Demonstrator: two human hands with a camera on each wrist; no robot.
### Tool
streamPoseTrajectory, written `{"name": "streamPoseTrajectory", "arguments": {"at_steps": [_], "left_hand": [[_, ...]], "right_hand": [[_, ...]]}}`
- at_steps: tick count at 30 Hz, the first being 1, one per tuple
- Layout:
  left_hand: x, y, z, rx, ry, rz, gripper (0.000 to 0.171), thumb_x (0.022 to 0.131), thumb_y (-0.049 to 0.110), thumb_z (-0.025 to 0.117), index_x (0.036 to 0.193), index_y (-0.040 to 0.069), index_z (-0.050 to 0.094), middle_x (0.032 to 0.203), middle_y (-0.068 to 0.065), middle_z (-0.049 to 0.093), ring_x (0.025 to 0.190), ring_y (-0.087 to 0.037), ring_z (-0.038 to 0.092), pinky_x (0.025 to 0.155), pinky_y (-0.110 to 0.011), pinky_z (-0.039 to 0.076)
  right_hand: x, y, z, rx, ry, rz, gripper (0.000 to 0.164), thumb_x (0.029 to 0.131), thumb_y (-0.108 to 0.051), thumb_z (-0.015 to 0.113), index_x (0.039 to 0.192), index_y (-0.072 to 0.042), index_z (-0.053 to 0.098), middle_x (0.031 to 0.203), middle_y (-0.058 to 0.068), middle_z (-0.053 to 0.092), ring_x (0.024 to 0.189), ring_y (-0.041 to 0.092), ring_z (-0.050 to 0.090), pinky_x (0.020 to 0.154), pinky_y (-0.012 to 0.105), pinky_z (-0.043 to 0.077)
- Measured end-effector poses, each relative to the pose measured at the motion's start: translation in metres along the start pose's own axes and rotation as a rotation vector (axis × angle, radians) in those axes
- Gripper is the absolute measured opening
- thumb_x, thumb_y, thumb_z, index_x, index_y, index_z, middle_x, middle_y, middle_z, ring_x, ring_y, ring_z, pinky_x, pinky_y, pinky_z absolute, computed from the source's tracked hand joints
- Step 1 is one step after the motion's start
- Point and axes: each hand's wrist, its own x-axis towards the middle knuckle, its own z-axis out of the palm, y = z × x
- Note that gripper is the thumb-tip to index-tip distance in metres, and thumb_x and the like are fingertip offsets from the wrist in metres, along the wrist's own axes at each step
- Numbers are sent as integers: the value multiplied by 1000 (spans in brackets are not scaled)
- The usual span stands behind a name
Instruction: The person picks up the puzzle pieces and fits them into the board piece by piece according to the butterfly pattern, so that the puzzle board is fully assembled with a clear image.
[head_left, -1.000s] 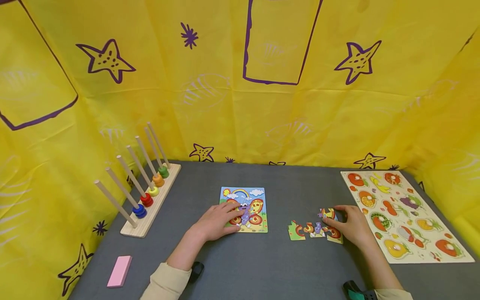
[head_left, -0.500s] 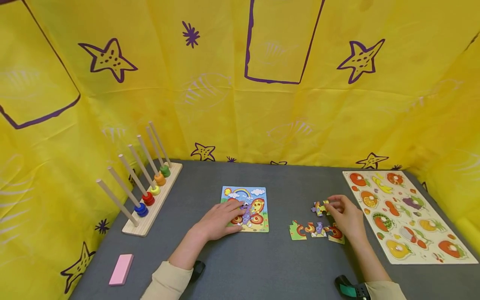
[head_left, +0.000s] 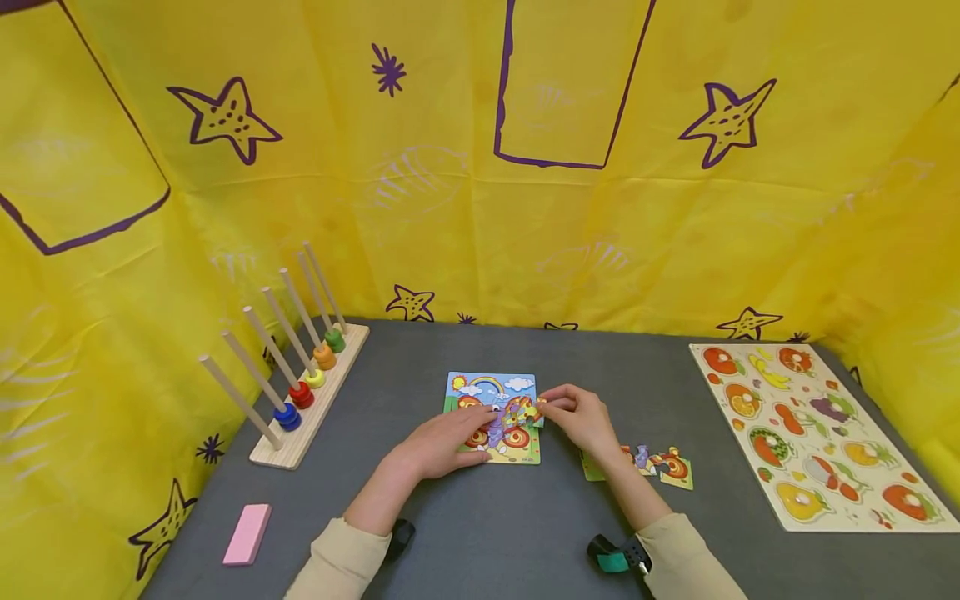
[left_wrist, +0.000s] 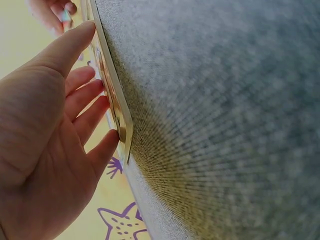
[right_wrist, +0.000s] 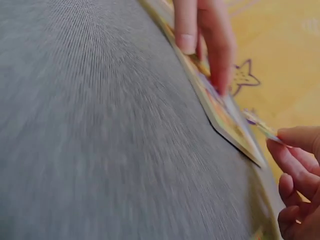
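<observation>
A square butterfly puzzle board point(head_left: 517, 454) lies on the dark table. My left hand point(head_left: 435, 450) rests on its left half; in the left wrist view, the fingertips point(left_wrist: 112, 140) touch the board's face, and the thumb is near its edge. Over the board's right side, my right hand point(head_left: 581, 421) pinches a colourful puzzle piece point(head_left: 523, 410) between thumb and fingers. That puzzle piece point(right_wrist: 261, 127) appears tilted and just off the board in the right wrist view. Loose puzzle pieces point(head_left: 677, 471) lie right of the board, partly hidden by my right forearm.
A wooden peg stand point(head_left: 330, 392) with coloured rings stands at left. Nearer the front lies a pink block point(head_left: 247, 534). On the right is a fruit puzzle board point(head_left: 832, 508). Yellow patterned cloth point(head_left: 450, 208) encloses the table's back and sides.
My right hand has lifted a puzzle piece from the loose group and carried it left to above the board. The left hand has stayed on the board.
</observation>
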Motion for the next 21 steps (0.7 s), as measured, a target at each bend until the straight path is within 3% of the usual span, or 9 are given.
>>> {"name": "streamPoseTrajectory", "arguments": {"at_steps": [7, 21], "left_hand": [[2, 0, 1, -51, -17, -40, 65, 93, 34, 66, 148, 10, 41, 149, -7, 43, 137, -25, 38, 109, -45, 33], [3, 4, -1, 65, -39, -11, 61, 95, 37, 62, 148, 12, 44, 149, -12, 41, 134, -28, 40, 105, -49, 37]], "right_hand": [[10, -3, 21, -93, -5, -59, 17, 84, -24, 78, 94, -11, 75, 78, -3, 72, 74, 12, 64, 70, 32, 46], [10, -2, 28, -228, 66, -180, 11, 82, -18, 80, 87, -12, 72, 73, -6, 61, 69, 13, 53, 68, 32, 41]]}}
